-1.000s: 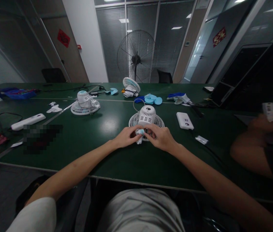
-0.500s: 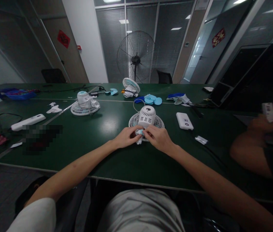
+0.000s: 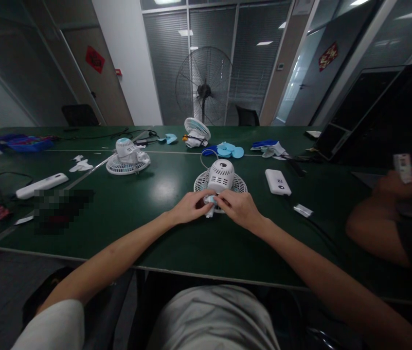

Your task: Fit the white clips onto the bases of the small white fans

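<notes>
A small white fan (image 3: 222, 174) lies grille-down on the green table in front of me, its rounded motor housing facing up. At its near side my left hand (image 3: 192, 206) pinches a small white and light-blue part (image 3: 210, 200) of the fan. From the other side my right hand (image 3: 238, 206) closes thumb and fingers on the same part. A white piece hangs just below the fingertips. The fingers cover most of the part, so its exact kind cannot be made out.
Another fan (image 3: 127, 156) lies to the left, and one more (image 3: 196, 132) stands at the back. Light-blue fan blades (image 3: 229, 150) lie behind my fan. A white power bank (image 3: 277, 182) is to the right. A co-worker's arm (image 3: 377, 218) rests at the far right, near a monitor.
My hands stay on the same part with almost no movement. The whole view has shifted very slightly.
</notes>
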The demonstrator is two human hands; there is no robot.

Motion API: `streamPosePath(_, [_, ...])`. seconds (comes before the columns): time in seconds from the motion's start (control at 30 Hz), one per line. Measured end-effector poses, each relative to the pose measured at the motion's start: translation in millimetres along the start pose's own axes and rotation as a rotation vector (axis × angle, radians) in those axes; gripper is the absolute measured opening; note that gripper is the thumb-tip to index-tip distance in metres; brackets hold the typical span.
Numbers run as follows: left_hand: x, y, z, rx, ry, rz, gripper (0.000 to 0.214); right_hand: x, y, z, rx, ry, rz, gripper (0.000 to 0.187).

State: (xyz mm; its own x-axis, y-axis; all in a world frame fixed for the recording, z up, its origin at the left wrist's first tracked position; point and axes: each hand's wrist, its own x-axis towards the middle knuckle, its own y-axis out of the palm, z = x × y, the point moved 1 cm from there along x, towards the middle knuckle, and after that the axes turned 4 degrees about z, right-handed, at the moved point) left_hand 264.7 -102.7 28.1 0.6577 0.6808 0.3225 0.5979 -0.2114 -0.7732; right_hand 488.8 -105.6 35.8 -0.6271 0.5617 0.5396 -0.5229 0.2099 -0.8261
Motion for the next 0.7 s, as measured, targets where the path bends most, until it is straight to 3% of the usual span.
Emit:
streamPosePath(0.27, [-0.2,0.8,1.0,-0.021,-0.002,-0.011,0.04,-9.2,-9.2,-19.0,-0.149,-0.197,0.057,0.033])
streamPosePath(0.57, [0.5,2.3,2.8,0.001,-0.008,-0.003,0.039,2.1,3.7,0.0,-0.003,0.021,0.029,0.028])
streamPosePath(0.7, [0.2,1.0,1.4,0.008,-0.015,0.002,0.04,-2.7,-1.3,-6.1,0.006,-0.046,0.005,0.024])
